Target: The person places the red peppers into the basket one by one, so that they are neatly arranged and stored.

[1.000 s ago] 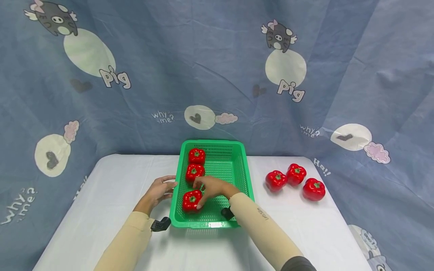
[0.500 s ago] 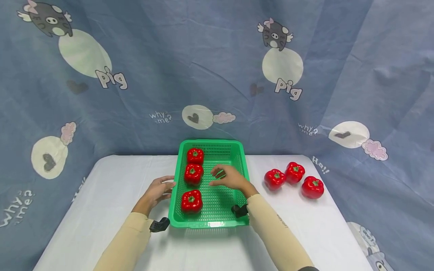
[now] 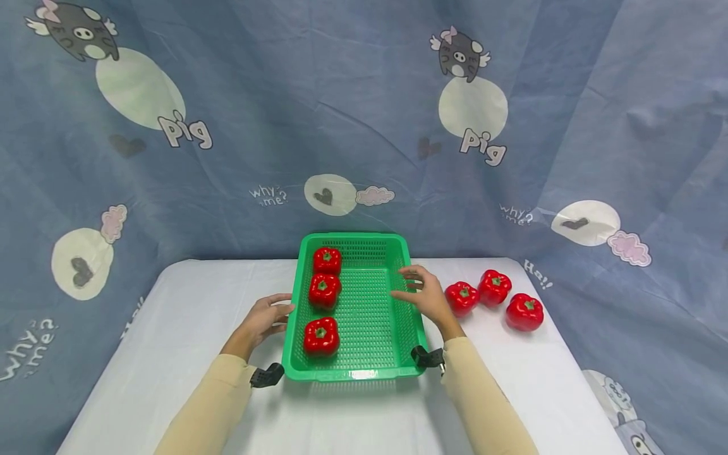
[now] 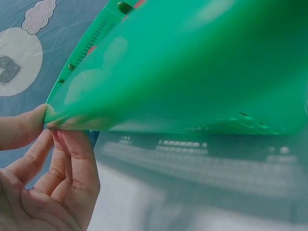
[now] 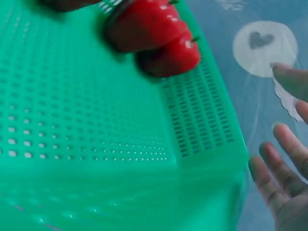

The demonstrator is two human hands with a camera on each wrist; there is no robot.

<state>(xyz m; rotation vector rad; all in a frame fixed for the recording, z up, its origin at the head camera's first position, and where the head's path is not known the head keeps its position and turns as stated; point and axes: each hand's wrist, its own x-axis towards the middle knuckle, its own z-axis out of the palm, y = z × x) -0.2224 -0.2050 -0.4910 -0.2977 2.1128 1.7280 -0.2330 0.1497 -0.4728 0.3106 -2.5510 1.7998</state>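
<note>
Along the left side of a green plastic basket [image 3: 364, 373] sit three red bell peppers: a far one [image 3: 327, 260], a middle one [image 3: 325, 291] and a near one [image 3: 321, 337] with a gap before it. My left hand [image 3: 264, 322] pinches the basket's left rim, thumb on top and fingers beneath, as the left wrist view shows. Over the basket's right rim, my right hand [image 3: 423, 294] has its fingers spread with nothing between them. Close to its right lies a red bell pepper [image 3: 461, 298] on the table.
Two more bell peppers, one farther back [image 3: 494, 287] and one at the right [image 3: 524, 312], lie on the white table [image 3: 364, 423]. A blue patterned cloth [image 3: 364, 114] hangs behind the table's far edge.
My right hand has let go of the near bell pepper, lifted away and moved right across the basket to its right rim. The left hand keeps its place on the left rim.
</note>
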